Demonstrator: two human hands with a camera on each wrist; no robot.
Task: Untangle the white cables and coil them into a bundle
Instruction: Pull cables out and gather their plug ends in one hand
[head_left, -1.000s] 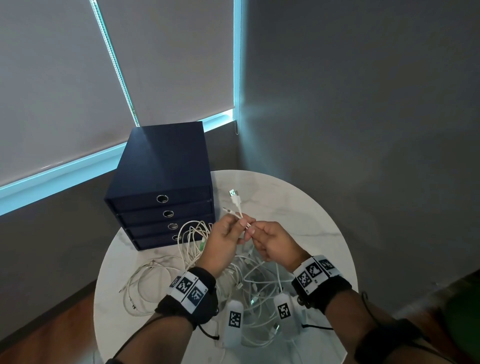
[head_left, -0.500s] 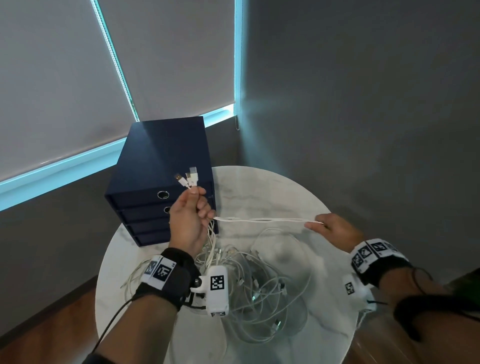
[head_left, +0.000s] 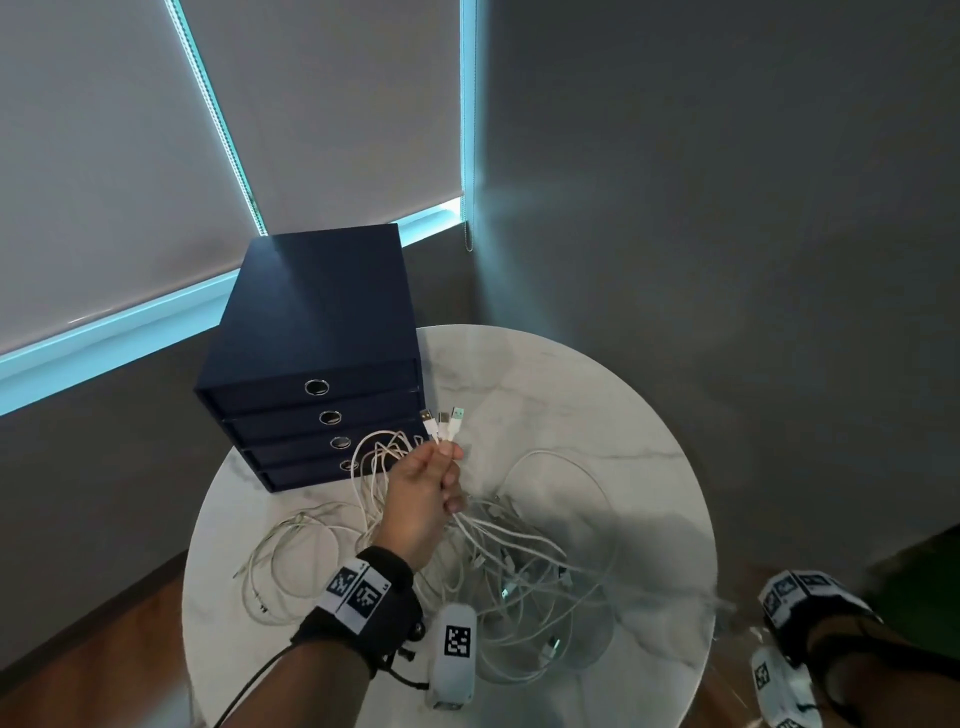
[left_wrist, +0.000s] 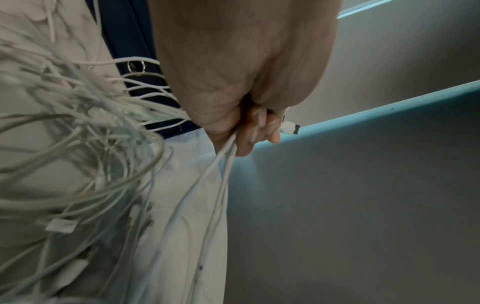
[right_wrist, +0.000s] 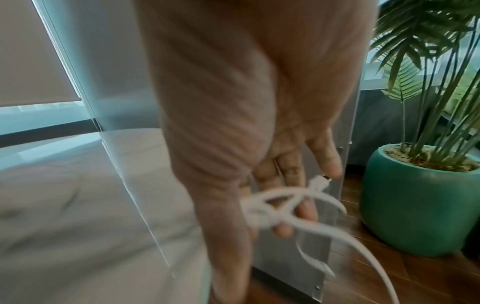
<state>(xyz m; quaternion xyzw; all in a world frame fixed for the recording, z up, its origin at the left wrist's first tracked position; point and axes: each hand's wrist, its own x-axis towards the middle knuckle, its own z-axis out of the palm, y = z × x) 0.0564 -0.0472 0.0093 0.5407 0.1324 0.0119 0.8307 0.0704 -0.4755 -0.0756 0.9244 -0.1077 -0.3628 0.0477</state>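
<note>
A tangle of white cables (head_left: 519, 561) lies on the round marble table (head_left: 597, 395). My left hand (head_left: 431, 488) is raised over the tangle's left part and grips several cables in its fist. Three USB plugs (head_left: 441, 423) stick up out of that fist. In the left wrist view the curled fingers (left_wrist: 257, 127) clamp the strands, one plug (left_wrist: 291, 128) pokes out, and the tangle (left_wrist: 78, 123) hangs to the left. My right hand (right_wrist: 298, 195) is beyond the table's right edge, motion-blurred. A white cable (right_wrist: 280, 205) loops over its fingers; the lower fingers curl round it.
A dark blue box of drawers (head_left: 322, 312) stands at the table's back left, against the window blind. A teal pot with a palm (right_wrist: 415, 205) stands on the wooden floor to the right. A clear panel (right_wrist: 311, 267) rises beside the table. My right wristband (head_left: 800, 592) shows low right.
The hands have parted. My left hand dropped from in front of the box towards the tangle. My right hand swept right and down off the table, and the taut strand between them is gone.
</note>
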